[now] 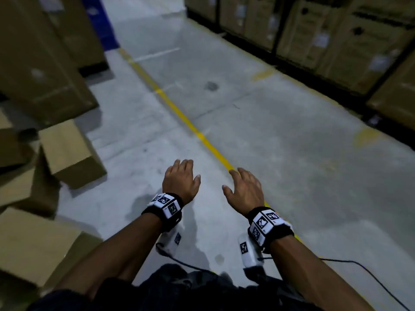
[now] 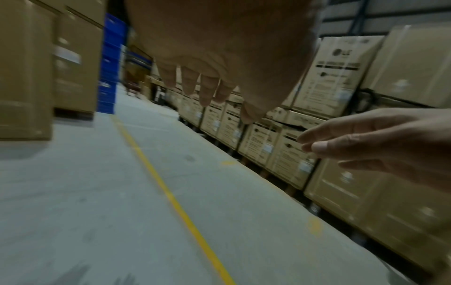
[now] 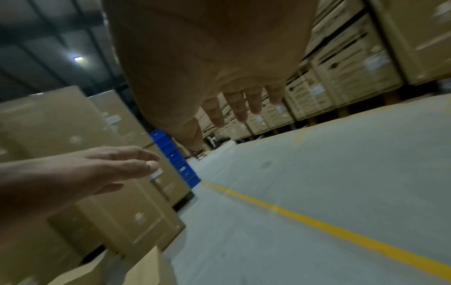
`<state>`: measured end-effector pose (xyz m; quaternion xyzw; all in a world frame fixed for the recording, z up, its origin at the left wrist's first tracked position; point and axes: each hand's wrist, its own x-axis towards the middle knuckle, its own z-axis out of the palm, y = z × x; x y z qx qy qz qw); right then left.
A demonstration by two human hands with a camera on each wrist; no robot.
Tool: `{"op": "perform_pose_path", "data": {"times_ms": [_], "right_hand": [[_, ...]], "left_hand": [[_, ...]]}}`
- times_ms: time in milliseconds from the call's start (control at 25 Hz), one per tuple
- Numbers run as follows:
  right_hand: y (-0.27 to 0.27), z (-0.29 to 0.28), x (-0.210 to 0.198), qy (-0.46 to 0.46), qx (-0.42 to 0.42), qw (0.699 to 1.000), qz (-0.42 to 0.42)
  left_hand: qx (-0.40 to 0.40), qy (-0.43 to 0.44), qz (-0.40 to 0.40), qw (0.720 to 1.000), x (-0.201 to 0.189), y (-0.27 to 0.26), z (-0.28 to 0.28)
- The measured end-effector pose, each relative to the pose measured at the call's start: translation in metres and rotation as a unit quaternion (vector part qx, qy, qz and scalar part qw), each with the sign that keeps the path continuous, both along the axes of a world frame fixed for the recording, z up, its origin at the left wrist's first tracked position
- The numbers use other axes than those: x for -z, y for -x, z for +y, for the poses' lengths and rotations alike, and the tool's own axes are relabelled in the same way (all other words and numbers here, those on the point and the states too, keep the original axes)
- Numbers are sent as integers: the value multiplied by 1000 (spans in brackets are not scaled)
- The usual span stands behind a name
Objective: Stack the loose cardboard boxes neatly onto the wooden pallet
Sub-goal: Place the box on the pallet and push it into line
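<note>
- Head view: nearest the camera are two bare forearms, each with a black strap carrying white tag blocks. The left hand and right hand float palm-down over the floor, fingers relaxed and spread, grasping nothing.
- The loose boxes lie at the left edge, tumbled at odd angles; plain brown cardboard, flat-sided, sharp-cornered, partly cut off by the frame and blurred. No pallet can be made out beneath them.
- Tall boxes rise behind them; a row of printed boxes lines the far right, their labels too smeared to read.
- The floor is smooth grey concrete with scuffs, crossed by a yellow line that runs under the right hand. A thin black cable trails from the right wrist.
- Left wrist view: the left hand's palm fills the top, fingers hanging loose and empty. The right hand enters from the right, cut off at the wrist, fingers straight.
- Stacked printed cartons on the right are blurred; blue crates stand far back on the left.
- Right wrist view: the right palm hangs overhead, fingers slack, empty. The left hand reaches in from the left, open.
- Plain brown boxes stand behind it, and a lighter cardboard edge shows at the bottom, cropped. A ceiling lamp glows dimly.
</note>
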<state>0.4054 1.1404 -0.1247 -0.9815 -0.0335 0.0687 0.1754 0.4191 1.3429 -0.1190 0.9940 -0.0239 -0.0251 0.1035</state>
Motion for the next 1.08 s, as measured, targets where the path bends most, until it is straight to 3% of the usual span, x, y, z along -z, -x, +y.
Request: {"op": "perform_pose_path", "data": {"times_ms": [160,440,680,1080], "right_hand": [[-51,31,-1,3,-117,993,-5],[-125,133,-2,2,-290,957,-12],[-192,239,14,14,-361,933,0],[-303,438,7,6,-467,884,13]], "left_hand": [[-131,9,18,991,-8,-3,30],[-315,43,1,948,1,-9,113],[-403,63,4,913,20,-56,208],[-504,46,11,862,8,-137,379]]}}
